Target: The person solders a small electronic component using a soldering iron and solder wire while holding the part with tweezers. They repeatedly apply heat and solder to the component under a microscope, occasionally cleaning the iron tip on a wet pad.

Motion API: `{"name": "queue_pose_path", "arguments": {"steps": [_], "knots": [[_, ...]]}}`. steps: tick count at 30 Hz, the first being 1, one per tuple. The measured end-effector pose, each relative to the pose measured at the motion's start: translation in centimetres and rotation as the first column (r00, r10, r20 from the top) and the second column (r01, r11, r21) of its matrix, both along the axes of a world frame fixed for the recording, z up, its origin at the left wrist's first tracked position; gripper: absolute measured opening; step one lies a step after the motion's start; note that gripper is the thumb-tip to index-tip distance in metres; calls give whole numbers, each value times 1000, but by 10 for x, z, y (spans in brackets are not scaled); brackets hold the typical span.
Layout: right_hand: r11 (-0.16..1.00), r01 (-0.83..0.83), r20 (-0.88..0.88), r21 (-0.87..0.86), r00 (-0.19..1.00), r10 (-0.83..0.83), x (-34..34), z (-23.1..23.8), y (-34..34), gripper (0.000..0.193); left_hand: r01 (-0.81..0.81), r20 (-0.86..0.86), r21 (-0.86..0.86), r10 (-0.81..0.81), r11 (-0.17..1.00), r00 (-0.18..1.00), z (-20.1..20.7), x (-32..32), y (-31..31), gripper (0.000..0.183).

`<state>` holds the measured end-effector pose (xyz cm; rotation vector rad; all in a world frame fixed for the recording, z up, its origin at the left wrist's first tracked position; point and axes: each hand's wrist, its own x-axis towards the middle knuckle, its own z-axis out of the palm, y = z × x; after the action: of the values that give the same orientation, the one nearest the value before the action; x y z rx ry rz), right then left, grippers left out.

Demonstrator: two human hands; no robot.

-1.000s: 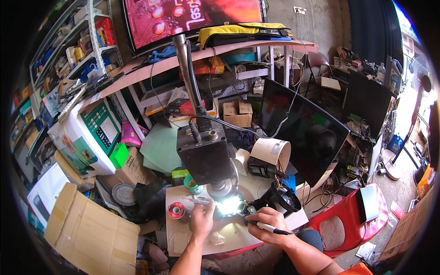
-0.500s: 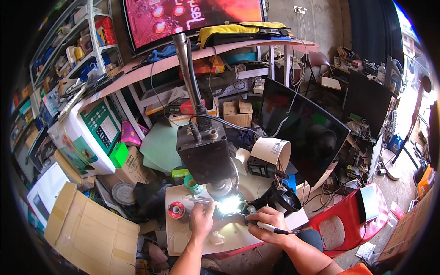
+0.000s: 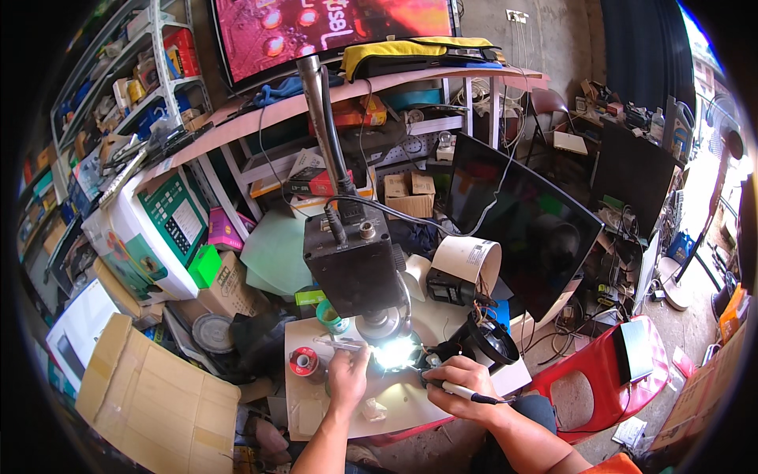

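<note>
My left hand (image 3: pixel 347 381) is closed round slim silver tweezers (image 3: pixel 338 344) at the left edge of a bright lit spot. A pen-shaped soldering iron (image 3: pixel 466 393), white with a black end, lies in my closed right hand (image 3: pixel 458 385) to the right of that light. Glare hides the small workpiece and both tool tips. Just above stands a black microscope camera (image 3: pixel 351 272) on a metal pole, its lens down over the light. A red-topped solder spool (image 3: pixel 303 362) and a green-rimmed tub (image 3: pixel 332 316) sit left of my left hand.
A large screen (image 3: pixel 332 35) at the back displays a magnified reddish picture. Right of the work board (image 3: pixel 316 423) are a black round housing (image 3: pixel 489 340), a leaning dark panel (image 3: pixel 525 229) and a red stool (image 3: pixel 608 379). An opened cardboard box (image 3: pixel 158 395) lies left.
The picture on the screen has shifted a little, with a brighter orange glow at its upper right. Both hands stay almost in place.
</note>
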<state>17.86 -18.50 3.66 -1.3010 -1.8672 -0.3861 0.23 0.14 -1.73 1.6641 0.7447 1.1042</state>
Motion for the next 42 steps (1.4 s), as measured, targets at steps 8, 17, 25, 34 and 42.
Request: {"name": "queue_pose_path", "arguments": {"steps": [8, 17, 25, 34, 42], "knots": [[1000, 4, 2, -12, 1000, -4, -1, 2, 0, 11, -2, 26, -4, 2, 1000, 1000, 9, 2, -5, 21], [1000, -7, -49, -24, 999, 6, -1, 0, -1, 10, -13, -13, 1, 13, 1000, 1000, 3, 0, -1, 20], [1000, 2, -60, -26, 998, -3, -2, -1, -1, 10, -3, 13, -7, 4, 1000, 1000, 12, 2, -6, 20], [1000, -3, -6, -8, 1000, 3, 0, 2, 0, 11, 12, 27, -23, -12, 1000, 1000, 4, 0, -2, 20], [1000, -1, -5, -15, 1000, 1, 0, 3, -1, 14, 11, 41, -42, -10, 999, 999, 12, 1, -7, 21]]}}
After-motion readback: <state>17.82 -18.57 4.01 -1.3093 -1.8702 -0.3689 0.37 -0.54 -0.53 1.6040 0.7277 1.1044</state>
